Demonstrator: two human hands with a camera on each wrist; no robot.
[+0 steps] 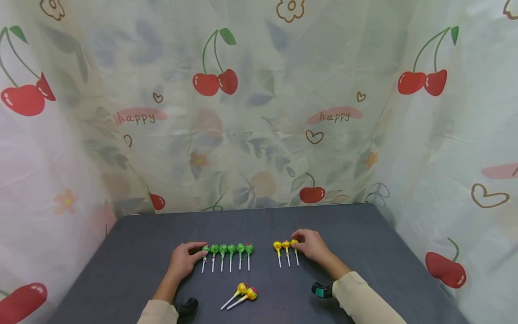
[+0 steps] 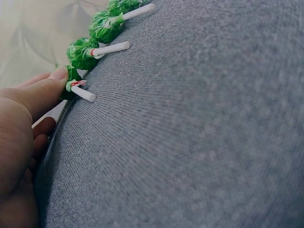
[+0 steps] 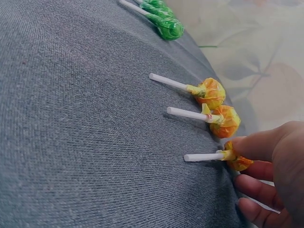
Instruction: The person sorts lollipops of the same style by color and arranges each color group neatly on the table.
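Several green-wrapped lollipops (image 1: 231,249) lie in a row on the dark grey cloth, white sticks toward me. At the row's left end, my left hand (image 1: 184,260) pinches the head of the outermost green lollipop (image 2: 72,76) between thumb and fingers. To the right is a shorter row of three yellow lollipops (image 1: 286,245). My right hand (image 1: 310,245) has its thumb and index finger on the head of the rightmost yellow lollipop (image 3: 239,161); the other fingers curl loosely beside it. The middle yellow lollipop (image 3: 224,121) lies close to that one.
Two more yellow lollipops (image 1: 242,289) lie slanted and side by side, nearer to me than the rows. The grey-covered table (image 1: 162,229) ends at a patterned curtain (image 1: 259,112) behind and at both sides. Each wrist wears a dark band (image 1: 321,290).
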